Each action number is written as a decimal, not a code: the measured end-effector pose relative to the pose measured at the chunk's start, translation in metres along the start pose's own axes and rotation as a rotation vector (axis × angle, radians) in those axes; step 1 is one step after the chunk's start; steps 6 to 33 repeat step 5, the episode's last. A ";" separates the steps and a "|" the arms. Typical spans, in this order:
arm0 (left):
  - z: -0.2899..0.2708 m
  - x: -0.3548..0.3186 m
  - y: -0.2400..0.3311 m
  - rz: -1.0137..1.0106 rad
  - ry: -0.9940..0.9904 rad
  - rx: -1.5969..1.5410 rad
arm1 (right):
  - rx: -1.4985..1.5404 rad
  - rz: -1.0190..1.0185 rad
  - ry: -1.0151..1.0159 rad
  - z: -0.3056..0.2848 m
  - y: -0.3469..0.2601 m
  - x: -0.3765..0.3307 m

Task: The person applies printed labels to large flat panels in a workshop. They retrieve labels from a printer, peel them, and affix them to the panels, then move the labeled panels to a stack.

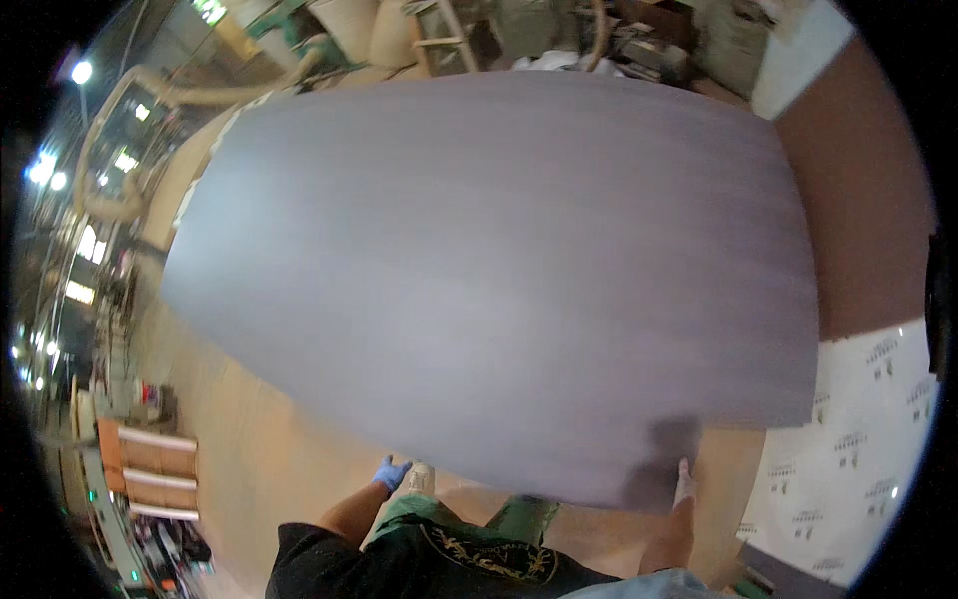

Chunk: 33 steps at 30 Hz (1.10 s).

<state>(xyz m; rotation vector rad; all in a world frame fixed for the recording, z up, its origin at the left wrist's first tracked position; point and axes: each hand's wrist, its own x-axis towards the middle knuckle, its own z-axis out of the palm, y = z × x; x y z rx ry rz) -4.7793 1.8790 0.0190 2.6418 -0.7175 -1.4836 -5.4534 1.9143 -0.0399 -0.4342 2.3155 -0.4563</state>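
A very large, smooth grey-purple panel (499, 270) fills the middle, its near edge just in front of my body. My left hand (392, 470), in a blue glove, is at that near edge with thumb and fingers apart; whether it touches the panel is hard to see. Farther right, my right hand (684, 485), pale and apparently gloved, is closed at the panel's side edge, where the outline steps in. Some of its fingers are hidden. A dark shadow falls on the panel beside it. My legs and a light shoe (420, 479) show below the near edge.
A brown board (858, 190) and a white printed sheet (838, 449) lie to the right. Orange-brown slatted pieces (155, 469) stand at the left on a dusty brown floor (239, 439). Behind the panel are a wooden frame (439, 40), a hose (120, 205) and sacks.
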 end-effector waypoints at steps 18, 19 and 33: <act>0.063 0.036 -0.010 -0.388 -0.066 -0.887 | 0.146 -0.056 -0.014 -0.012 -0.021 0.008; 0.063 0.036 -0.010 -0.388 -0.066 -0.887 | 0.146 -0.056 -0.014 -0.012 -0.021 0.008; 0.063 0.036 -0.010 -0.388 -0.066 -0.887 | 0.146 -0.056 -0.014 -0.012 -0.021 0.008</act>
